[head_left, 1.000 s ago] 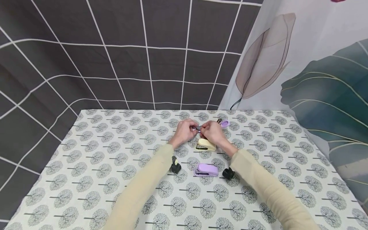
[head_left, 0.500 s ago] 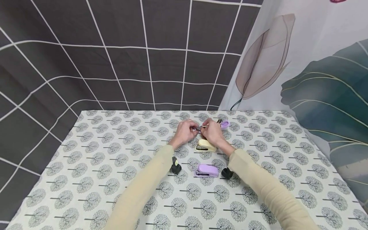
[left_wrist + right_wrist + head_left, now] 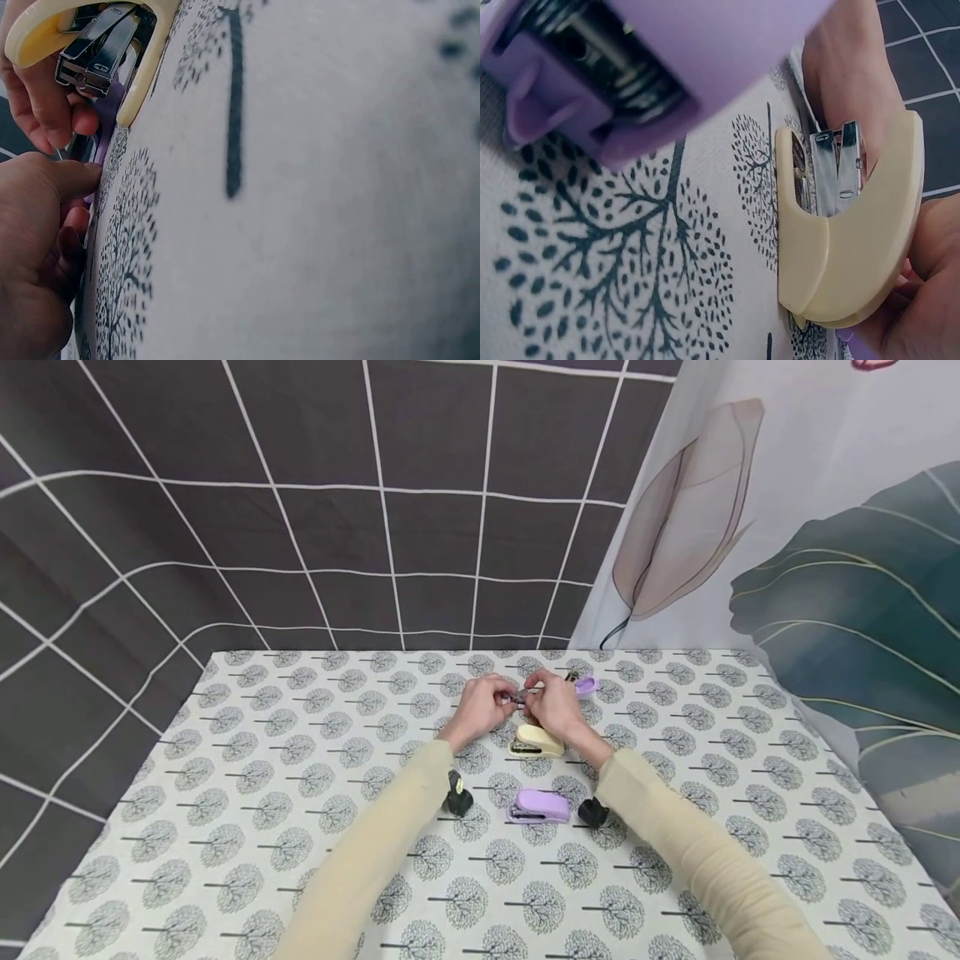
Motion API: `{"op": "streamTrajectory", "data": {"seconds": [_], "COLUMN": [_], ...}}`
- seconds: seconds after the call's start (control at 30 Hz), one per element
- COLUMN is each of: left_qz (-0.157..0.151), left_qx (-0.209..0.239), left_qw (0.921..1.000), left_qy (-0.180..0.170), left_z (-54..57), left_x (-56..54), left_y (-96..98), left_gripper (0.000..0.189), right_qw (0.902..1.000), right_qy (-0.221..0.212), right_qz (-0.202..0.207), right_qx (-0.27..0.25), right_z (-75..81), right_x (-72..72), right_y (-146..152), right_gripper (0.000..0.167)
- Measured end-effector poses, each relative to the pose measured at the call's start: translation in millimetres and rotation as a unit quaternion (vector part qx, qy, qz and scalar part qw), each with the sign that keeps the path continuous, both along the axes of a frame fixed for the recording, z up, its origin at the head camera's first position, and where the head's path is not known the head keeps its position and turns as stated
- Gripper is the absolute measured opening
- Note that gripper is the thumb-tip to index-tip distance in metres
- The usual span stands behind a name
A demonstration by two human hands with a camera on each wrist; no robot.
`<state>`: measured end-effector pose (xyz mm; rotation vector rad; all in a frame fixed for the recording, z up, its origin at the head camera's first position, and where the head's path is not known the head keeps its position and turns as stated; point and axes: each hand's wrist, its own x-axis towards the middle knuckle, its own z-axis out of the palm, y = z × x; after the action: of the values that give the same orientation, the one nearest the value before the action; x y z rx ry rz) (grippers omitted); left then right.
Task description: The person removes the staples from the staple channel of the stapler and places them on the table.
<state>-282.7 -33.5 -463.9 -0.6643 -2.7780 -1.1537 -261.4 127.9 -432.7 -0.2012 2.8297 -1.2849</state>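
At the far side of the table, both hands work on an opened purple stapler, its purple cover flipped out to the right. The left hand pinches the left end, its thumb on the purple base. From the right, the right hand pinches at the stapler's grey metal part between the hands. Its fingertips hide much of the spot they grip, and I cannot tell whether they also hold something small. A cream-yellow stapler stands just in front of the hands.
Nearer the person stands another purple stapler, between the two black wrist cameras. The tree-print tablecloth covers the table. A dark grid curtain hangs behind, with a leaf-print curtain at the right.
The right hand's fingers have shifted slightly, baring more of the metal part between the hands. The left hand keeps its place, as do the yellow and nearer purple staplers.
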Motion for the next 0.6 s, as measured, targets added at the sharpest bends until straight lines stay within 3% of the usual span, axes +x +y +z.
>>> {"op": "streamTrajectory", "data": {"seconds": [0.17,0.6], "left_qz": [0.009,0.006], "left_qx": [-0.002,0.007], "left_qw": [0.9997,0.9997], "left_qy": [-0.023,-0.022], "left_z": [1.2,1.2], "left_x": [1.0,2.0], "left_y": [0.9,1.5], "left_gripper": [0.026,0.026], "right_qw": [0.999,0.9937], "right_qy": [-0.017,-0.045], "right_qz": [-0.002,0.001], "right_qx": [-0.042,-0.103], "right_z": [2.7,12.3], "right_x": [1.0,2.5], "right_y": [2.9,9.4], "right_gripper": [0.015,0.017]}}
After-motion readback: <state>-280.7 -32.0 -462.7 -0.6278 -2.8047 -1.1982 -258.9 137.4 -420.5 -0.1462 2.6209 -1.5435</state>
